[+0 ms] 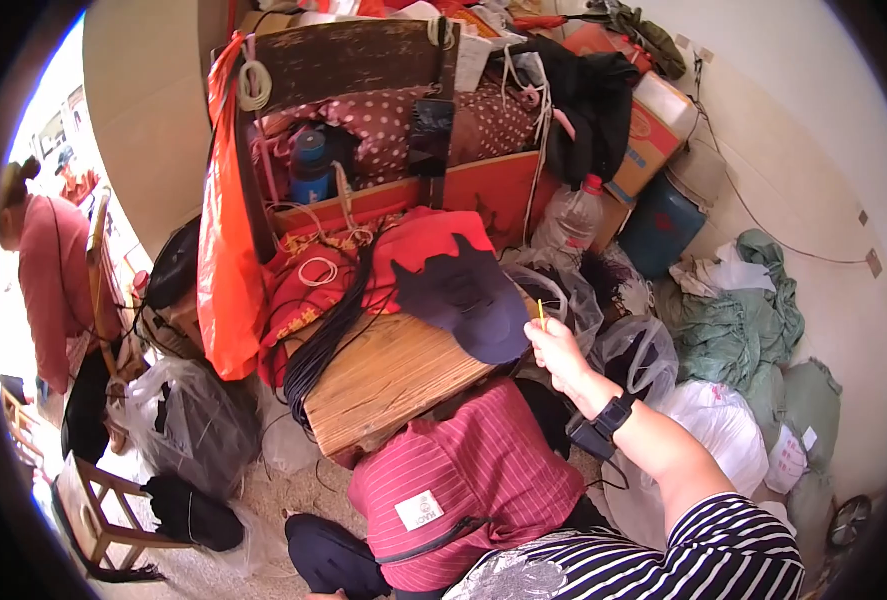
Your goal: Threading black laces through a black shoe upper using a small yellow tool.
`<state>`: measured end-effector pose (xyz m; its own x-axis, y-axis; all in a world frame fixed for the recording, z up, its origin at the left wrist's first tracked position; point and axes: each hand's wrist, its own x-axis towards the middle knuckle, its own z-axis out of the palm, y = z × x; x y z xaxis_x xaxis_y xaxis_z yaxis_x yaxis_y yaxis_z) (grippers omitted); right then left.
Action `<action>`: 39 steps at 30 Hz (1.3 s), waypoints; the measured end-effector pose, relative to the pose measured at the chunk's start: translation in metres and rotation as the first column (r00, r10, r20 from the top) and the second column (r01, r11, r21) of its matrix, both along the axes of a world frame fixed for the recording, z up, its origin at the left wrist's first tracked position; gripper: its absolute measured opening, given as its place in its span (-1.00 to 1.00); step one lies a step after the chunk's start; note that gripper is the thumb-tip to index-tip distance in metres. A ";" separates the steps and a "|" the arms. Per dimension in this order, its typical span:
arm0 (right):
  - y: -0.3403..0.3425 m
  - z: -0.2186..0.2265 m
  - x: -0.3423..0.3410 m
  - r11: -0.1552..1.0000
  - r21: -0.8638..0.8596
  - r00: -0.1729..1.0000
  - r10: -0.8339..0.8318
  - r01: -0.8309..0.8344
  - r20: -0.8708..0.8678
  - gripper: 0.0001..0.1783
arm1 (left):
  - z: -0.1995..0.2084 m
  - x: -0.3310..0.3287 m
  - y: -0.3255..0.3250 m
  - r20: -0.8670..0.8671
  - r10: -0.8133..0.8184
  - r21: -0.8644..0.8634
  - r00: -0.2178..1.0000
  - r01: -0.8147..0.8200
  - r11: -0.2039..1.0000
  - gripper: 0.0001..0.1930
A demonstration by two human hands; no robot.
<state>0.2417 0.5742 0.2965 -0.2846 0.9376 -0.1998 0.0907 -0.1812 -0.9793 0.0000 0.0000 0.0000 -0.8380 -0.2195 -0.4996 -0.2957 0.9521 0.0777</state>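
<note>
My right hand [558, 352] is raised at the right end of a wooden bench [384, 370], its fingers closed in a pinch. A thin yellow stick-like tool [542, 314] points up from between finger and thumb; its exact kind is too small to tell. Just left of that hand, a dark navy fabric piece [469, 305] with a rounded end and a jagged far edge lies over the bench and a red cloth [439, 240]. A bundle of long black cords [336, 350] hangs over the bench's left side. Only a sliver of my left hand [326, 596] shows at the lower edge, its fingers hidden.
An orange-red plastic bag [229, 240] hangs from the chair back [349, 65]. Clear bags [199, 425], a small wooden stool [99, 510] and a person [59, 270] are at left. A plastic bottle [572, 222], blue bucket [664, 225] and green sacks [739, 330] crowd the right.
</note>
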 end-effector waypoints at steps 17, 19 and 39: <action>-0.024 -0.026 0.091 0.883 0.383 0.918 0.118 -0.272 0.379 -0.84 | -0.088 0.029 -0.037 0.018 0.234 0.402 0.972 -0.221 0.888 -0.42; -0.030 -0.026 0.095 0.886 0.366 0.914 0.134 -0.284 0.384 -0.84 | -0.092 0.026 -0.045 0.098 0.362 0.430 0.927 -0.368 0.824 -0.33; -0.032 -0.028 0.068 0.871 0.345 0.913 0.233 -0.349 0.335 -0.81 | 0.116 -0.009 0.035 -0.156 0.133 0.853 0.979 0.065 0.518 -0.58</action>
